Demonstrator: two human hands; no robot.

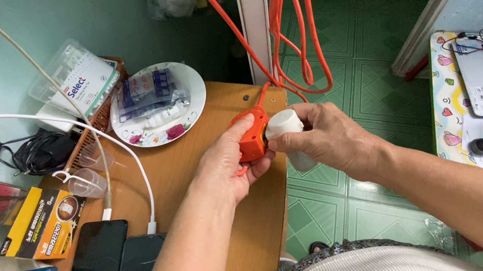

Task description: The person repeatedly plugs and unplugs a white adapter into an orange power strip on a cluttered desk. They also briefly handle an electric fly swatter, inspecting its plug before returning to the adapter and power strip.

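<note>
Orange socket block (253, 137) at frame centre — left hand (227, 168) fingers wrapped round it, right hand (321, 138) fingers pinching a white plug (284, 124) against it.

Both bare forearms extend forward from the lower frame and converge at centre. Left hand (230, 167): palm turned inward, fingers curled in a closed grasp, thumb uppermost. Right hand (321, 138): knuckles up, wrist bent slightly, fingers and thumb closed in a pinch. The two hands' fingertips nearly meet.
</note>
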